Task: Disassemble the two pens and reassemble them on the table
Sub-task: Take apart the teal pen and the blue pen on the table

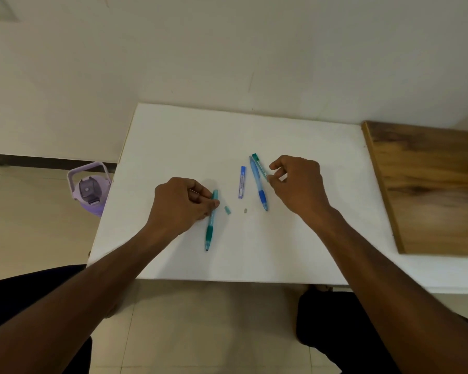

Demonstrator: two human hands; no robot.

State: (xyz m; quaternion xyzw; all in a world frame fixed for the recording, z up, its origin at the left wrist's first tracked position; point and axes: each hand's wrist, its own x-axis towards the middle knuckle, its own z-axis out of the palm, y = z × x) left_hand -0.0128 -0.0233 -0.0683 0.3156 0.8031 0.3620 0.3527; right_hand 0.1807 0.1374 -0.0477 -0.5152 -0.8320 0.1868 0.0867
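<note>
On the white table (173, 136) a green pen barrel (210, 222) lies lengthwise, tip toward me. My left hand (181, 203) pinches its upper end between thumb and fingers. A blue pen (257, 183) lies to the right, whole barrel with dark blue grip. My right hand (297, 184) holds a thin green-capped inner tube (260, 166) beside the blue pen. Between the pens lie a small green cap (228, 210), a tiny grey piece (245, 211) and a flat blue lead case (242, 182).
A wooden board (427, 184) covers the table's right side. A lilac water bottle (89, 190) stands on the tiled floor left of the table. My knees show below the table's front edge.
</note>
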